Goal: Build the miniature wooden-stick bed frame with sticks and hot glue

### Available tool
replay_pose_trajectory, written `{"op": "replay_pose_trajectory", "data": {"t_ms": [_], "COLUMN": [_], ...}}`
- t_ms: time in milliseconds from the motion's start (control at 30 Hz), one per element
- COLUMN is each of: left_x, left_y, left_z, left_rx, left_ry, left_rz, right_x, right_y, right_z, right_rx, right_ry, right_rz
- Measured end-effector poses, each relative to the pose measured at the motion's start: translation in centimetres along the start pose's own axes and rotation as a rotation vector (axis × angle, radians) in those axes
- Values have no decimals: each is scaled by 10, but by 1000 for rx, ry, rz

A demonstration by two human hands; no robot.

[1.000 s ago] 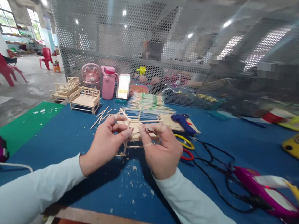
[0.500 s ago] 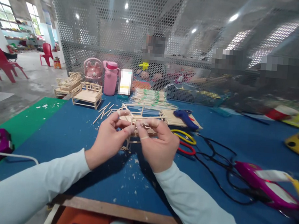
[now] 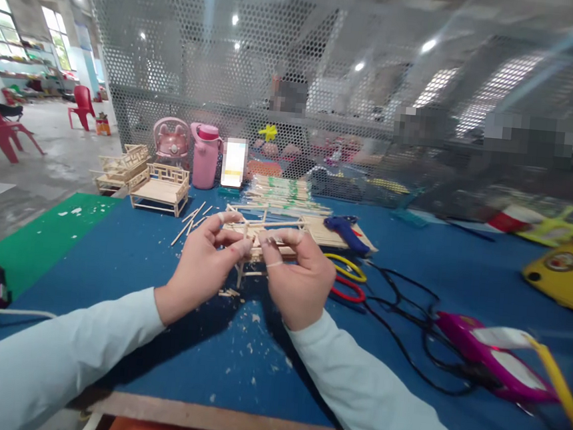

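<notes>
Both hands work on a small model bench [image 3: 254, 274] built of thin wooden sticks, in the middle of the blue table. My left hand [image 3: 208, 256] is closed, its thumb and fingers pinching the frame near its left corner post. Close beside it, my right hand [image 3: 298, 269] is closed too, with thumb and forefinger at the front rail. Whether a small loose piece sits between the right fingertips cannot be made out. The hands cover much of the bench. Loose sticks [image 3: 191, 221] lie to its left, and a bundle of sticks [image 3: 278, 191] lies behind.
Finished stick benches [image 3: 161, 189] stand at the back left near a pink bottle [image 3: 205, 158] and a lit phone [image 3: 233, 163]. On the right are a blue glue gun [image 3: 342, 233], scissors with yellow and red handles [image 3: 347, 288], black cables and a purple power strip [image 3: 499, 361].
The camera view has shifted slightly, so the scene sits a little further left and lower. Both hands keep their pinch on the bench, which looks raised or tipped slightly.
</notes>
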State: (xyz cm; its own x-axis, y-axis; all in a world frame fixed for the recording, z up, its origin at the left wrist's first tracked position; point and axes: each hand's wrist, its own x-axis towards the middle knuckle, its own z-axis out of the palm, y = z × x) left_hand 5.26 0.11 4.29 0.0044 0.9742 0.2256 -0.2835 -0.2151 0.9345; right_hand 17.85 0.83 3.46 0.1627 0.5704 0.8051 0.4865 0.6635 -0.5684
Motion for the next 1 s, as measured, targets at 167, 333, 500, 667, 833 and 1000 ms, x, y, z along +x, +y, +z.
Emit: {"op": "replay_pose_trajectory", "data": {"t_ms": [167, 333, 500, 667, 833, 1000], "left_x": [5, 3, 1, 0, 1, 0], "left_y": [1, -2, -1, -1, -2, -2], "left_z": [0, -1, -1, -1, -2, -2], "left_rx": [2, -11, -10, -20, 12, 6], "left_ry": [-43, -44, -39, -33, -53, -79], "left_rz": [13, 19, 30, 28, 74, 79], "right_x": [7, 3, -1, 0, 3, 5], "right_y": [-1, 1, 5, 6, 4, 1], "right_z": [3, 4, 1, 0, 1, 1], "right_rx": [60, 4, -45, -52, 6, 63], "right_ry": [-11, -3, -29, -40, -65, -68], "right_rz": [54, 8, -70, -31, 51, 83]}}
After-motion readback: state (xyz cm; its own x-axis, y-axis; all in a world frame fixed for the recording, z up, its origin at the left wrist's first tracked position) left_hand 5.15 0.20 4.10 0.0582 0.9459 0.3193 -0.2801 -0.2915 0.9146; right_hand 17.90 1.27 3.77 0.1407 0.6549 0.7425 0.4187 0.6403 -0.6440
